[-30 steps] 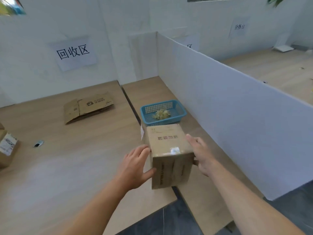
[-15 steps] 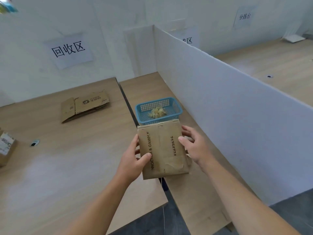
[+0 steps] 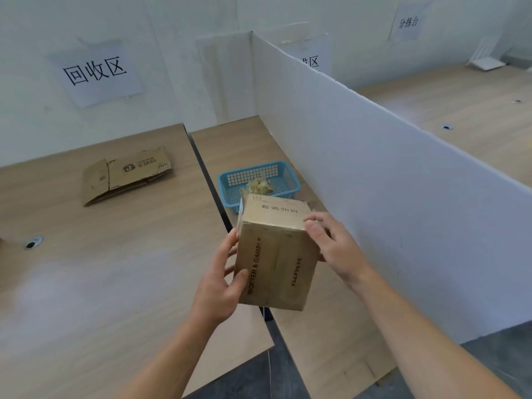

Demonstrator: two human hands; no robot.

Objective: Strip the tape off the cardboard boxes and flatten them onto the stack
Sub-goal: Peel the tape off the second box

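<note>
Head cam has us holding a small brown cardboard box [image 3: 276, 254] up off the light wooden bench [image 3: 100, 283], just on the near side of the blue plastic mesh basket [image 3: 250, 175]. Our left hand [image 3: 221, 283] is wrapped round its left edge with the thumb on the face towards us, and our right hand [image 3: 334, 246] grips the upper right corner with curled fingers. So both hands are busy with this one box, and it's fully boxed up, not folded at all. Progress-wise, one flattened brown cardboard box [image 3: 126, 174] lies over on the far left of the bench, which we reckon is the start of the stack. A yellowish wad of crumpled tape [image 3: 260, 186] sits in the basket, so at least one box looks done. This one we'd call barely started: a seam runs down the near face, but we can't tell for sure if tape covers it. Left to do: peel whatever tape there is, bin it, collapse the box, lay it on that flat one.
</note>
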